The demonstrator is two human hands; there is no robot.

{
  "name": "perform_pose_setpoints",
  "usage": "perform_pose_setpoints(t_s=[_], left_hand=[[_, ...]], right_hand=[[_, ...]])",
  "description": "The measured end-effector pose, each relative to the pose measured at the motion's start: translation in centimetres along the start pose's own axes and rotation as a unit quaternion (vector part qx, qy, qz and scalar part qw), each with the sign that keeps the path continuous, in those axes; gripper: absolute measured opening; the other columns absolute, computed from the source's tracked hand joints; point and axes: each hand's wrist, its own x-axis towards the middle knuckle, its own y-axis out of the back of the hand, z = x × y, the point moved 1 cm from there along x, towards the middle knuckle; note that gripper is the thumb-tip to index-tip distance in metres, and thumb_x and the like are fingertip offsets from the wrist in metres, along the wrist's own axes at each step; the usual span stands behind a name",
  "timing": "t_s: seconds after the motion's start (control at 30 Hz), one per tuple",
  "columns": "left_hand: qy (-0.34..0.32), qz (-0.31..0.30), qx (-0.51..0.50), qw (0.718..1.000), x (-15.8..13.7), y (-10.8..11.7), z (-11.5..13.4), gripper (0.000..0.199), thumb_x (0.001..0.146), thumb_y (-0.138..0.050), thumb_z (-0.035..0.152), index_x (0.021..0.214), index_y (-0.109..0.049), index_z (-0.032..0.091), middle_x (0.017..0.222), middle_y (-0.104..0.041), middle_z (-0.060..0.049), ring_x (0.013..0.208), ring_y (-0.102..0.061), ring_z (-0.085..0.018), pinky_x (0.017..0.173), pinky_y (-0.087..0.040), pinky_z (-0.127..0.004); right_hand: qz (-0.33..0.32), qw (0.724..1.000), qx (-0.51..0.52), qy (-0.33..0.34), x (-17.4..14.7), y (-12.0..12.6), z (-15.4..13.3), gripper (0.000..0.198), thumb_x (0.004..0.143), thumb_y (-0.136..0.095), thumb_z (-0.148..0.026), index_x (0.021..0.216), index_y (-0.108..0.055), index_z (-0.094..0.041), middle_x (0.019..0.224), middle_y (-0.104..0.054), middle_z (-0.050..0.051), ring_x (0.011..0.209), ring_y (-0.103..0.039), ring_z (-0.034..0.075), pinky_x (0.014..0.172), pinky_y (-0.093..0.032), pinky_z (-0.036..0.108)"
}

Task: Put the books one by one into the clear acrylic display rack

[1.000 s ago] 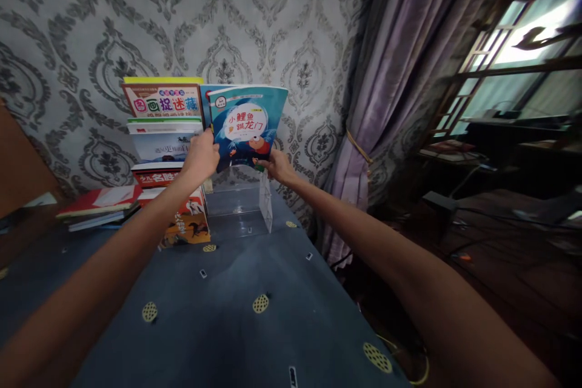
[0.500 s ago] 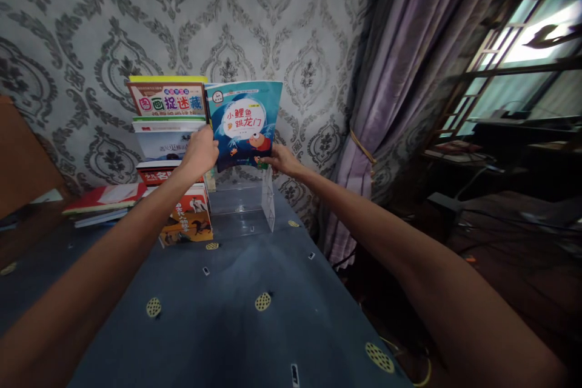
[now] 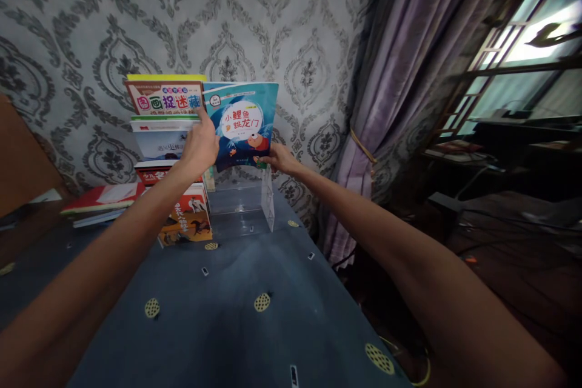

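Observation:
A blue picture book (image 3: pixel 239 127) with a red fish on its cover stands upright and slightly tilted at the top of a clear acrylic display rack (image 3: pixel 236 200). My left hand (image 3: pixel 201 142) is at the book's left edge, one finger stretched upward and the others curled; its grip is partly hidden. My right hand (image 3: pixel 280 159) pinches the book's lower right corner, thumb in front. Left of it, several books stand in stepped tiers, among them a brown-bordered book (image 3: pixel 166 99), a pale blue book (image 3: pixel 159 140) and an orange book (image 3: pixel 191 218). My left forearm covers part of these lower books.
A red folder (image 3: pixel 104 197) lies on other flat items at the left, near a brown board (image 3: pixel 27 157). The dark blue tablecloth (image 3: pixel 218 321) has pineapple prints. Patterned wallpaper (image 3: pixel 273 24) rises behind, with a purple curtain (image 3: pixel 364 151) to the right.
The blue book has shifted slightly left and down. My left hand has raised a finger along the book's left edge. My right hand keeps its pinch on the corner.

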Motion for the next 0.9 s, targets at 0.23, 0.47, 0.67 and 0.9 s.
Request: perform_pose_setpoints(t_s=[0.23,0.47,0.67,0.9], left_hand=[[-0.022,0.055,-0.018,0.998,0.9,2.5,0.8,0.078,0.091,-0.061,0.035,0.154,-0.018,0.023,0.127,-0.067,-0.017,0.124,-0.061,-0.037,0.099,-0.051,-0.048],[-0.048,0.027,-0.011,0.998,1.3,4.9,1.5,0.056,0.091,-0.054,0.034,0.144,-0.037,0.025,0.129,-0.065,-0.01,0.126,-0.055,-0.032,0.111,-0.04,-0.051],[-0.053,0.008,-0.01,0.999,1.1,5.3,1.7,0.063,0.091,-0.054,0.04,0.149,-0.035,0.022,0.117,-0.069,-0.008,0.132,-0.05,-0.032,0.109,-0.036,-0.048],[-0.083,0.023,0.023,0.996,1.6,5.2,1.1,0.052,0.091,-0.058,0.025,0.141,-0.042,0.021,0.118,-0.069,-0.009,0.118,-0.061,-0.03,0.104,-0.044,-0.045]], right_hand=[[-0.011,0.999,-0.036,-0.003,0.5,0.1,-0.2,0.018,0.085,-0.07,-0.026,0.094,-0.069,-0.01,0.048,-0.061,-0.001,0.038,-0.057,0.013,0.045,-0.048,0.021],[0.009,0.998,-0.056,-0.011,0.6,-0.7,-0.4,0.017,0.088,-0.068,-0.028,0.095,-0.07,-0.012,0.051,-0.063,0.0,0.043,-0.061,0.017,0.051,-0.051,0.025],[0.016,0.997,-0.069,-0.017,0.5,-0.9,0.1,0.017,0.089,-0.068,-0.027,0.089,-0.072,-0.011,0.046,-0.06,0.002,0.048,-0.063,0.021,0.056,-0.054,0.03],[-0.022,0.998,-0.064,-0.018,1.0,-0.1,0.1,0.019,0.084,-0.072,-0.027,0.074,-0.07,-0.011,0.043,-0.058,0.001,0.045,-0.061,0.019,0.053,-0.051,0.028]])
